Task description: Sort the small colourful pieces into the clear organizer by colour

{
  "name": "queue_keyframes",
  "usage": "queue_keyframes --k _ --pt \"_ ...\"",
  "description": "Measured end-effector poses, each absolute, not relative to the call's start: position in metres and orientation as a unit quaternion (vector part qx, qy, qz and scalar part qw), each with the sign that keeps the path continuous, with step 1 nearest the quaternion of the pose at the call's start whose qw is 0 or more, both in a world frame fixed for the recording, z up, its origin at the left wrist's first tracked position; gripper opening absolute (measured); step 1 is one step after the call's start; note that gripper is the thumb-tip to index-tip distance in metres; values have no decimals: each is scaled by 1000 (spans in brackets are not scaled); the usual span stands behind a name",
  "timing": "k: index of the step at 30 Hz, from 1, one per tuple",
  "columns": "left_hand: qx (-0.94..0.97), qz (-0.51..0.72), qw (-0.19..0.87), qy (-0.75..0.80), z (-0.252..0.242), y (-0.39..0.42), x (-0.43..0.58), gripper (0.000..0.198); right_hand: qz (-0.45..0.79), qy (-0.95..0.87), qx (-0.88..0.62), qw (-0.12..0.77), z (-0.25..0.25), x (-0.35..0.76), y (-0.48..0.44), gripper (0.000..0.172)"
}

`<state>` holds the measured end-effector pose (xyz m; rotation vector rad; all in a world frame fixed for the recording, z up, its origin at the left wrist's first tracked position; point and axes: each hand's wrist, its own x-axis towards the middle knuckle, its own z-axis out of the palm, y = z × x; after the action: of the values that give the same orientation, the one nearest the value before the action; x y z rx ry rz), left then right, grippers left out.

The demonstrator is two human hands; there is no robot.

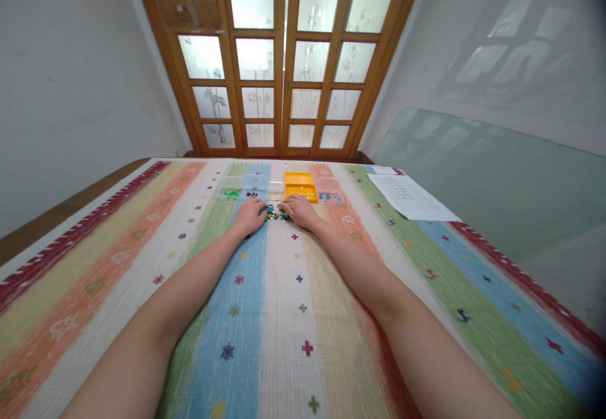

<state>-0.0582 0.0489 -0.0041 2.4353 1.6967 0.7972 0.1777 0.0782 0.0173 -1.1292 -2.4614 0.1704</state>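
A small pile of mixed bits [277,213], green, blue, yellow and dark, lies on the tablecloth between my two hands. My left hand [250,216] rests at the pile's left side, fingers bent together with their tips at the pieces. From the right, my right hand [300,211] reaches the same pile with its fingers drawn in. Whatever either hand pinches is too small to make out. Just beyond the hands stand clear boxes with green pieces [231,194], dark red-brown pieces [252,194] and blue pieces [328,197]. An open yellow box [301,179] holds a few pale pieces.
The striped tablecloth [284,318] covers the table. A printed paper sheet [404,197] lies at the right, near a smaller white paper [381,170]. A glass panel [497,179] leans by the right wall. Wooden glazed doors [286,59] stand behind the table.
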Motion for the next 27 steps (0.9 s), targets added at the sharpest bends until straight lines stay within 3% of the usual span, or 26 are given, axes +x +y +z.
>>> queue_keyframes --k 13,22,27 --pt "795 255 25 550 -7 51 -59 26 49 -893 -389 222 8 174 82 40" --pt "794 250 22 554 -5 49 -59 27 26 -862 -385 330 8 175 84 41" --pt "796 245 18 553 -5 49 -59 29 29 -848 -402 345 6 175 89 42"
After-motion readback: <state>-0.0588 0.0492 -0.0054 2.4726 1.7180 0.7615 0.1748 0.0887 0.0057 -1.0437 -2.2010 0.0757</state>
